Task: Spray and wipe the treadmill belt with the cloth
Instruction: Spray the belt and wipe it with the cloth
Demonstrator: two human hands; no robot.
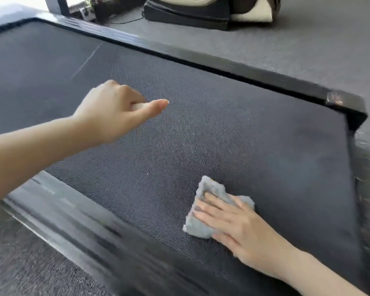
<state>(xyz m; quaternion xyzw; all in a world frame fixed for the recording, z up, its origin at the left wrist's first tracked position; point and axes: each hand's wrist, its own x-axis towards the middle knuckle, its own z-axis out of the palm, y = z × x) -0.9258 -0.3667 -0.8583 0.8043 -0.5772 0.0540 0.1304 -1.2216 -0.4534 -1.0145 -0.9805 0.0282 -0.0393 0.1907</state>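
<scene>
The dark, finely textured treadmill belt [222,129] fills most of the frame, with a black side rail [222,63] along its upper edge, a thin pale line [86,61] across it at the upper left, and grey carpet [308,35] beyond. At the lower right, the right hand [237,227] lies flat with straight fingers on a grey fluffy cloth [209,189], which rests on the belt. At the centre left, the left hand [113,110] is over the belt with its fingers curled and the thumb pointing to the right.
</scene>
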